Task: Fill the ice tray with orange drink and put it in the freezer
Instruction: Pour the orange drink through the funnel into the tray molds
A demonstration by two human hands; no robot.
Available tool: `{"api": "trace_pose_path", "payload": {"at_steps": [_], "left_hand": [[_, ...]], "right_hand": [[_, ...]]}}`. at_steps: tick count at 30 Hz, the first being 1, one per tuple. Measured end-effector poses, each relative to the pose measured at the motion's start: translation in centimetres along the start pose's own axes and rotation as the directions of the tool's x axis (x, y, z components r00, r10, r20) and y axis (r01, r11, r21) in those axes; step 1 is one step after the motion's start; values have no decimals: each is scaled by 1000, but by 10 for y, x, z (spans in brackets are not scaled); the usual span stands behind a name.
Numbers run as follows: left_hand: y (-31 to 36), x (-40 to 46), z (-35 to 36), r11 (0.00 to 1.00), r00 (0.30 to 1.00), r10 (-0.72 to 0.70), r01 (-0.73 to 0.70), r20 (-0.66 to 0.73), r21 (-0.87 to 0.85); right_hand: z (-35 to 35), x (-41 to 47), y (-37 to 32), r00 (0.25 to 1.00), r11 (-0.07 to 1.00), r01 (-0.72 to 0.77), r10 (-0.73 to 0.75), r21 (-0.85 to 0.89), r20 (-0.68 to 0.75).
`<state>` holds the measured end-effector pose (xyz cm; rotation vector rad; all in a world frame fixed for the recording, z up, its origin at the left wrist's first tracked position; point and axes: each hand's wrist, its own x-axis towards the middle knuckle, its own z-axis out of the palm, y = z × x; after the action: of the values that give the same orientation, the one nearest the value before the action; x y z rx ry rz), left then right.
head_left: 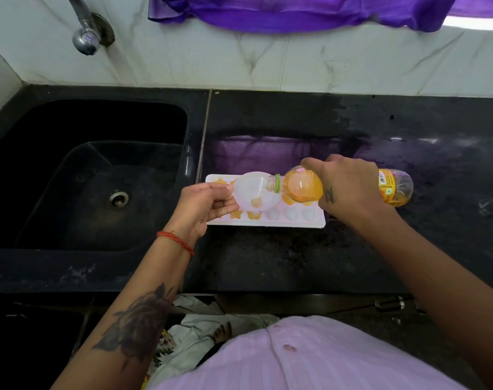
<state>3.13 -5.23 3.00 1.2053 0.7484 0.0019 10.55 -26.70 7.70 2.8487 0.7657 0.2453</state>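
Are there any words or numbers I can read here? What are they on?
None can be read.
Bottle label: a barcode and small print, too blurred to read.
Right hand: a small tattoo, maybe letters, too unclear to read.
Tray and funnel: no writing shows.

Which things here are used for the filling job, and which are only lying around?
In use:
ice tray
funnel, pinched by left hand
drink bottle, held by right hand

Lying about:
sink
tap
purple cloth
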Motion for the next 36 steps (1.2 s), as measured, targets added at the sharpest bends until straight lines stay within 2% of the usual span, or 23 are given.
{"api": "trace_pose_path", "payload": {"at_steps": [7,12,27,36], "left_hand": [[5,-1,3,1000,999,17,-17,35,-17],[6,-2,13,1000,998,8,-8,61,-11],[-3,1,28,998,996,-31,26,88,56],[-3,0,27,999,996,-20,16,88,43]], "right_hand": [[-4,-4,8,999,998,-16,19,66,-49],[-7,-8,16,996,998,-41,45,46,-83],[-2,-22,23,998,998,-65,65,-8,19],[-1,-20,22,998,998,-60,60,-11,13]]}}
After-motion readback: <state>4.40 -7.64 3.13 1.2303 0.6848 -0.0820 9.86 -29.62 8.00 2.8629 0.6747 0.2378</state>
